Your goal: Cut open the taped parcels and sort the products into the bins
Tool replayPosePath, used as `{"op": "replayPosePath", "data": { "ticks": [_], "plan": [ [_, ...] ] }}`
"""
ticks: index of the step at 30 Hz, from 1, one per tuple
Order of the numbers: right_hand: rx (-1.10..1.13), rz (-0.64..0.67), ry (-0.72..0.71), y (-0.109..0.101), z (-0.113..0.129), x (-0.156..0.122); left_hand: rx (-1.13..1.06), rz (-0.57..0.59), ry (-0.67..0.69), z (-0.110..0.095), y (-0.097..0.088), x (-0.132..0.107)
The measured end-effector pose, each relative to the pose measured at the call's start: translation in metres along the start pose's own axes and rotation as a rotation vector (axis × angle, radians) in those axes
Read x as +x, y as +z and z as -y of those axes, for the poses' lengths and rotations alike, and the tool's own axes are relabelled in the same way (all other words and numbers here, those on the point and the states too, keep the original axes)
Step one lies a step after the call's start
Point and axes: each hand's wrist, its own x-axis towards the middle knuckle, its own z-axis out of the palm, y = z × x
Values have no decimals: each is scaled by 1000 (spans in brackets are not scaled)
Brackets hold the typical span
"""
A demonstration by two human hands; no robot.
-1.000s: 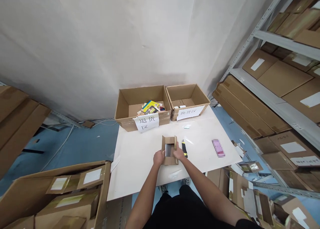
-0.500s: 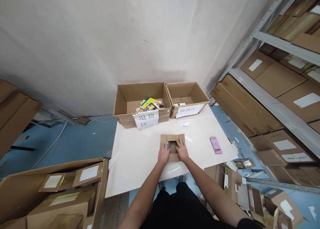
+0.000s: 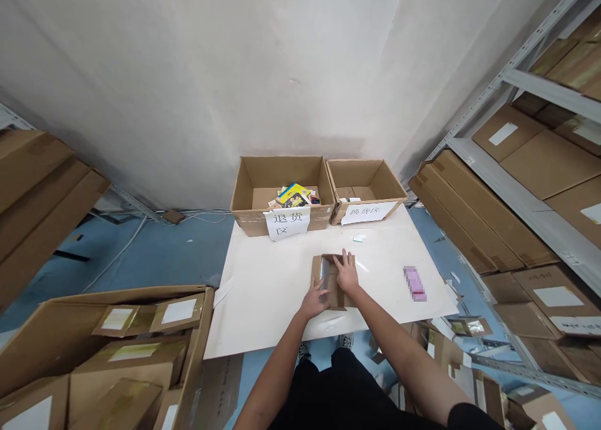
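Observation:
A small brown cardboard box (image 3: 327,278) with a strip of shiny tape lies on the white table (image 3: 263,292). My left hand (image 3: 314,300) grips its near left corner, fingers curled on the cardboard. My right hand (image 3: 347,271) lies flat on the box's top right side, fingers stretched out. Both forearms reach in from the bottom of the view.
A pink object (image 3: 415,283) lies on the table to the right. Two open cartons with paper labels (image 3: 282,192) (image 3: 366,189) stand at the far edge, the left one holding colourful packs. Stacked cartons fill the shelves on the right (image 3: 526,167) and the floor at left (image 3: 117,348).
The box's flaps have been folded down. My right hand moved up onto the top of the box; my left hand slid to the near corner. The view shifted slightly left.

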Motion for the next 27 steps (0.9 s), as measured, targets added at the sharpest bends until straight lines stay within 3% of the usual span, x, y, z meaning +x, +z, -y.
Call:
{"op": "replayPosePath", "data": {
  "ticks": [2,5,9,11,14,17,21,27],
  "plan": [
    [-28,5,29,-4,1,12,-56,30,66,6,6,0],
    [-60,125,84,-10,0,33,-26,64,124,13,13,-1],
    [6,286,157,-9,-4,45,65,1,119,18,24,-3],
    [69,145,140,-2,-3,37,72,-32,114,17,29,-4],
    [208,-208,33,15,5,11,14,-103,62,16,38,-8],
    [321,-313,-51,29,19,-14,-74,-161,-1,17,45,-12],
    [225,-166,3,28,35,-22,-136,-169,-4,19,49,-13],
    [23,65,66,11,46,-1,-227,-184,7,20,42,-11]
  ]
}}
